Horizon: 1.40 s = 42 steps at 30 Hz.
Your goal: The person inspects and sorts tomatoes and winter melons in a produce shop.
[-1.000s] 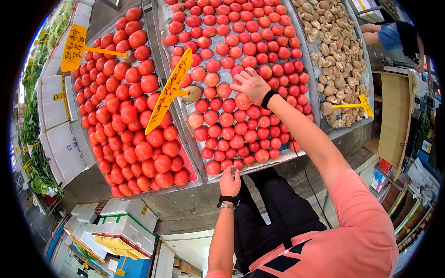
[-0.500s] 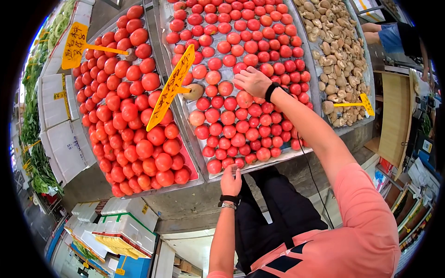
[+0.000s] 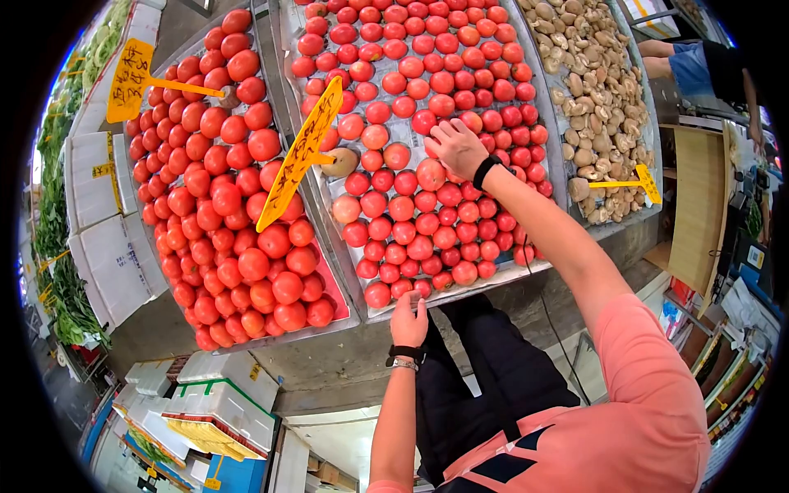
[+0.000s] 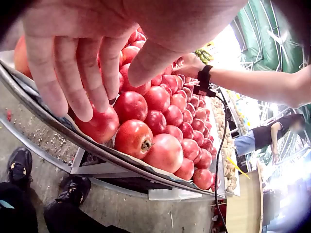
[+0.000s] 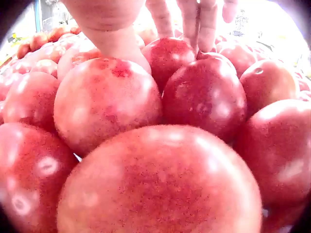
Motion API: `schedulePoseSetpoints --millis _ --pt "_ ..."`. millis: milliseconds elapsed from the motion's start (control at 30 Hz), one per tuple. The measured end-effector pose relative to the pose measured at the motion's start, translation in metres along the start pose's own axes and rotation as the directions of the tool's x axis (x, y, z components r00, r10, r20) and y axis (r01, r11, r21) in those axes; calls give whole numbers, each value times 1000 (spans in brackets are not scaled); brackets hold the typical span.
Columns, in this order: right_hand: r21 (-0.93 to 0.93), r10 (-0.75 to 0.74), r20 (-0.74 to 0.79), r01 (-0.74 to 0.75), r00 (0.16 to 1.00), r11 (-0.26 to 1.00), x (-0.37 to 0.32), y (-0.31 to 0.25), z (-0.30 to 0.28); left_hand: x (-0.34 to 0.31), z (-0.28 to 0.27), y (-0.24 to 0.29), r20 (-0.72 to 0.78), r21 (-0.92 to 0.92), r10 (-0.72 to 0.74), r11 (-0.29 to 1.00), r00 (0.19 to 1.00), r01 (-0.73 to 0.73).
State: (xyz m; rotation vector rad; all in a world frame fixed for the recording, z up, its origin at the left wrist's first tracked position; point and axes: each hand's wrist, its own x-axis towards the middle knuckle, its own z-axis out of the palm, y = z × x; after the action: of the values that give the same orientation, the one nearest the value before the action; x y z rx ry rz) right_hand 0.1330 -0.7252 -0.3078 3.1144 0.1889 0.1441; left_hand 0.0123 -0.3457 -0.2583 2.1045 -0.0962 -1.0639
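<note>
Red tomatoes (image 3: 403,209) lie close together in the middle tray. Over them is my right hand (image 3: 458,149), fingers bent downward. In the right wrist view, its thumb and fingers (image 5: 192,24) stand around a tomato (image 5: 167,57); the contact is partly hidden. My left hand (image 3: 408,322) is at the tray's front edge, holding nothing. Its relaxed fingers (image 4: 90,68) hang over the front tomatoes in the left wrist view, above a tomato (image 4: 99,124) by the rim.
Another tray of tomatoes (image 3: 226,197) stands on the left, mushrooms (image 3: 604,123) on the right. Yellow signs (image 3: 302,152) rise above the trays. A black cable (image 3: 549,320) hangs beside my right arm. At the far right stands a person (image 3: 713,70).
My right hand has shifted slightly right across the tomatoes, uncovering a bit of tray lining at its fingertips. The left hand stays at the front edge.
</note>
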Motion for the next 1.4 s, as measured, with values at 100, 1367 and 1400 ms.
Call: schedulePoseSetpoints --millis 100,1367,1400 --pt "12 62 -5 -62 998 998 -5 -3 -2 0 -2 1 14 33 8 999 1000 -8" --pt "705 498 -498 -3 710 710 -27 -77 -236 -4 -5 -12 84 8 30 1000 996 -31" --pt "717 508 -479 -15 716 697 -28 -79 -238 -4 -6 -12 87 15 25 1000 996 -26"
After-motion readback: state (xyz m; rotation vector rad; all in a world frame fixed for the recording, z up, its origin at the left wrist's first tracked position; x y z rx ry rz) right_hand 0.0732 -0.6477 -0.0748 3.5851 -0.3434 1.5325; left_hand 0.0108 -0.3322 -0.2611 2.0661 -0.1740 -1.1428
